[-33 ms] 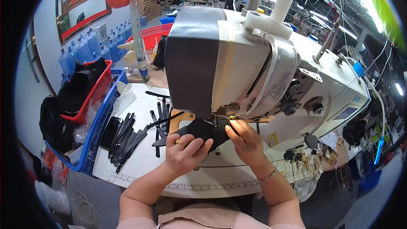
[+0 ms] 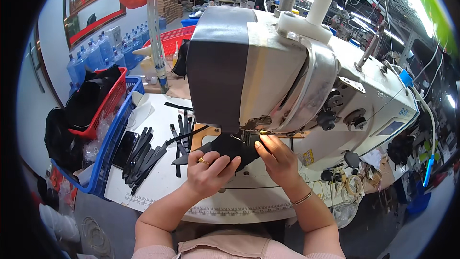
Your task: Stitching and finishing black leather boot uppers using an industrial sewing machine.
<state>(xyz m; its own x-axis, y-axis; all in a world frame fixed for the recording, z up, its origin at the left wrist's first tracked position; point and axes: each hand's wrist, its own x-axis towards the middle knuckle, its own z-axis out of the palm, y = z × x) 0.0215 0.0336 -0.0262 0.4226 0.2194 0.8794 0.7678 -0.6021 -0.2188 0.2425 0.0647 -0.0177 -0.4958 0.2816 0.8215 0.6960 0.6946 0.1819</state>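
Observation:
A piece of black fabric [image 2: 221, 147] lies under the needle area of a white and dark grey sewing machine [image 2: 275, 74]. The curled fingers of my left hand [image 2: 209, 172], with a ring on one, grip its near left edge. A dark, pointed end [image 2: 180, 161] sticks out to the left of that hand; I cannot make out what it belongs to. Close to the presser foot, my right hand [image 2: 278, 160] pinches the fabric's right side, fingertips together. The machine head hides the fabric's far part. A narrow black strip [image 2: 188, 135] runs leftward from the fabric.
Left of my hands, several black strips [image 2: 143, 158] lie on the white table [image 2: 158, 196] beside a black phone [image 2: 126, 148]. A blue basket [image 2: 112, 146] and a red basket [image 2: 108, 105] with black goods stand at the table's left. Thread rolls [image 2: 353, 184] lie at right.

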